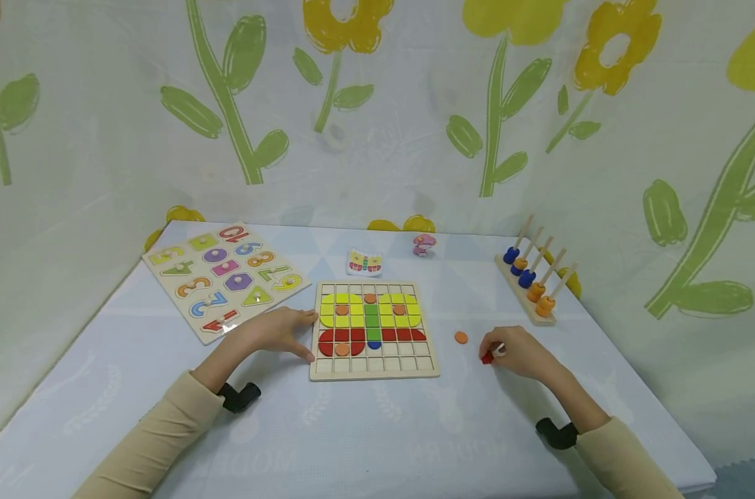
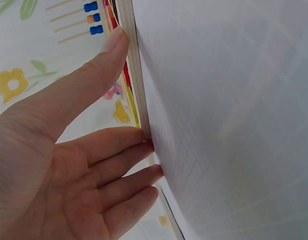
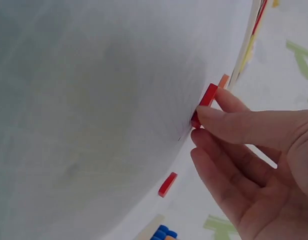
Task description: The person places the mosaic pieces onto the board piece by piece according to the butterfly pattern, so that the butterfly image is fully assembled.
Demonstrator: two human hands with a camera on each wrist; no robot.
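Note:
A wooden grid board (image 1: 377,372) lies flat on the table, with yellow, red, green, orange and blue pieces in a butterfly pattern. My left hand (image 1: 276,331) rests against its left edge, thumb and fingertips spread along the rim; the left wrist view has the fingers (image 2: 129,200) fairly straight. Right of the board, my right hand (image 1: 519,352) pinches a red piece (image 3: 207,100) between thumb and fingers, low over the tabletop. An orange disc (image 1: 461,337) lies between that hand and the board. Another red piece (image 3: 167,185) lies on the table in the right wrist view.
A number-and-shape puzzle board (image 1: 165,274) lies at the left. Behind the grid board are a butterfly picture card (image 1: 365,263) and a small pink figurine (image 1: 424,244). A peg stand (image 1: 527,294) with blue and orange beads stands at the right.

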